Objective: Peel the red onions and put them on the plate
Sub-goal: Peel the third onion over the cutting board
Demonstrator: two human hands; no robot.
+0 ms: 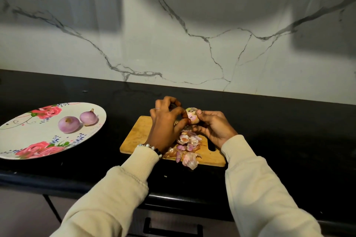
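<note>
Above the wooden cutting board (pixel 138 136), both hands hold a partly peeled red onion (pixel 192 114). My right hand (pixel 212 127) grips it from the right and below. My left hand (pixel 167 121) has its fingers curled over the onion's left side, thumb and fingertips pinching at its skin. A floral plate (pixel 23 140) lies to the left with two peeled onions on it, one (pixel 69 124) round and one (pixel 88 117) with a small stem tip.
Loose pink and brown onion skins (pixel 187 148) are piled on the board's near half, some hanging over its front edge. The board lies on a black countertop (pixel 279 140) below a white marble wall. A drawer handle (pixel 173 227) shows under the counter edge.
</note>
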